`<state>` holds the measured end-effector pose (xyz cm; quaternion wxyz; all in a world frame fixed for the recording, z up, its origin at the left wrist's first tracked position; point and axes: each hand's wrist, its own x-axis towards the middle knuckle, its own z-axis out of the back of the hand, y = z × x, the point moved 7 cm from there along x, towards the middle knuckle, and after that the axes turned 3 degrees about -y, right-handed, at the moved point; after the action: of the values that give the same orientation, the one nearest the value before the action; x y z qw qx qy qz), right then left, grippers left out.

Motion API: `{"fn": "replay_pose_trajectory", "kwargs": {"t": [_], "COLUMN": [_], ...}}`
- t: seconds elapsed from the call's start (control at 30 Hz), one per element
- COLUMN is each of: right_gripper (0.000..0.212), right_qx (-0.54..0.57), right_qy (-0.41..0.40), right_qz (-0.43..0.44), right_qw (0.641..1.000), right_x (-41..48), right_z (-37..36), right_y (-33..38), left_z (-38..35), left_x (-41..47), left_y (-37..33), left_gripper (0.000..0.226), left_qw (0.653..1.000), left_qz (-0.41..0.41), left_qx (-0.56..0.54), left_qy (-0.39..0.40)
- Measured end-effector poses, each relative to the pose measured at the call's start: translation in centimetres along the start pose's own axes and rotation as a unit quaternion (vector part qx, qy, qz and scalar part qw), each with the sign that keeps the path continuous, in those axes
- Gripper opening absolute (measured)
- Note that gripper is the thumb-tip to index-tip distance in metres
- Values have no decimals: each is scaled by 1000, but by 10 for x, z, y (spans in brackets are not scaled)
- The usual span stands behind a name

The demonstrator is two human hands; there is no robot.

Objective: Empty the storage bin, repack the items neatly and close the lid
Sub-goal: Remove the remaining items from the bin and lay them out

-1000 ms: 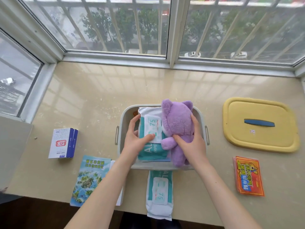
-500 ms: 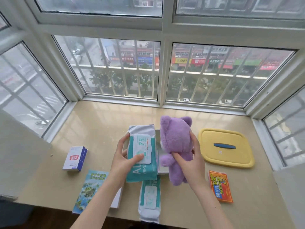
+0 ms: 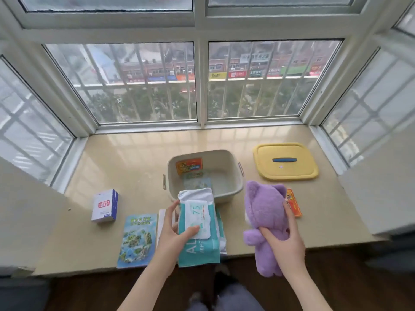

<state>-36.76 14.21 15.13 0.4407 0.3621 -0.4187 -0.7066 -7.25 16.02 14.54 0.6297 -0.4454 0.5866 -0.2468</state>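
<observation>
Storage bin (image 3: 225,154): stood at the centre of the frame on the window ledge (image 3: 125,167), open, so both hands could reach in.
Lid (image 3: 285,171): one, yellow, lay flat at right of centre, well apart from the bin, out of the way.
Left hand (image 3: 171,234): fingers and thumb were curled round a wipes pack (image 3: 197,221), held over the near ledge, probably to be laid on the second pack (image 3: 221,234) beneath it.
Right hand (image 3: 286,243): wrapped round the body of the purple plush (image 3: 262,212), held upright at lower right, clear of the bin; likely bound for the ledge.
Wipes packs: two, both outside the bin.
Orange packets: two; one (image 3: 189,166) leaned on the bin's far wall, one (image 3: 294,206) lay just behind the plush.
Bin floor: one flat printed sheet (image 3: 197,181), too faint to name.
Box (image 3: 105,205): one, white and blue, at left.
Booklet (image 3: 138,240): one, lower left.
Stage: emptying appeared nearly done.
</observation>
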Motion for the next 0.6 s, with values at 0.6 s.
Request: {"fn": "replay_pose_trajectory", "kwargs": {"t": [0.6], "right_gripper": [86], "right_qx": [-77], "right_qy": [50], "right_qz": [-47], "right_qw": [995], "right_x": [56], "right_z": [56], "right_y": [-69], "left_z": [-61], "left_x": [-2], "left_y": [48], "left_gripper": [73], "left_qw": [998], "left_qz": [10], "left_qx": [-14], "left_qy": [-65]}}
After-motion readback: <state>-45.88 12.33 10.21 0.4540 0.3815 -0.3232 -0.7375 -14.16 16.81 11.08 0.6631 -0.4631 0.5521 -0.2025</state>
